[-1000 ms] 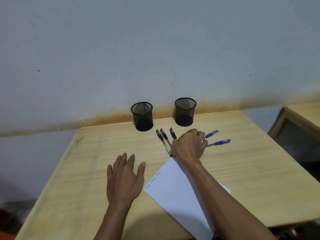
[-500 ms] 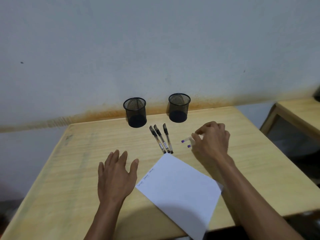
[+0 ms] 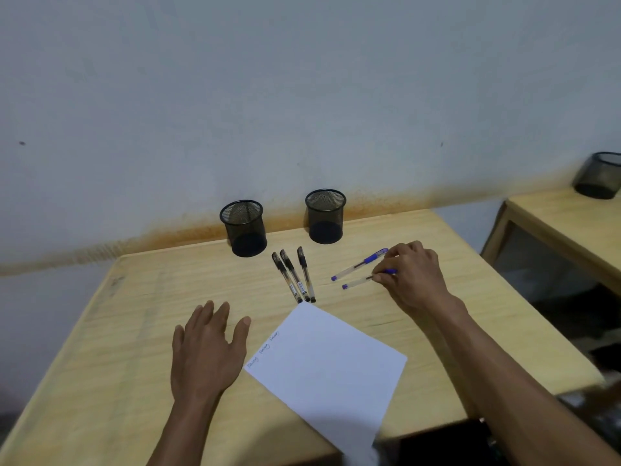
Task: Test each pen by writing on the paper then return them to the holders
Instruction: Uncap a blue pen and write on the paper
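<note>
Three black pens lie side by side on the wooden table, in front of two black mesh holders, the left holder and the right holder. Two blue pens lie to their right: the far blue pen and the near blue pen. My right hand pinches the near blue pen at its capped end, on the table. A white sheet of paper with three small written words along its left edge lies near the front edge. My left hand rests flat and open beside the paper.
A second wooden desk stands to the right with another black mesh holder on it. A gap separates the two desks. The wall runs directly behind the holders.
My right hand moved from the black pens rightward to the blue pens and closed its fingers on the near one. The view shifted; my left hand stayed flat.
</note>
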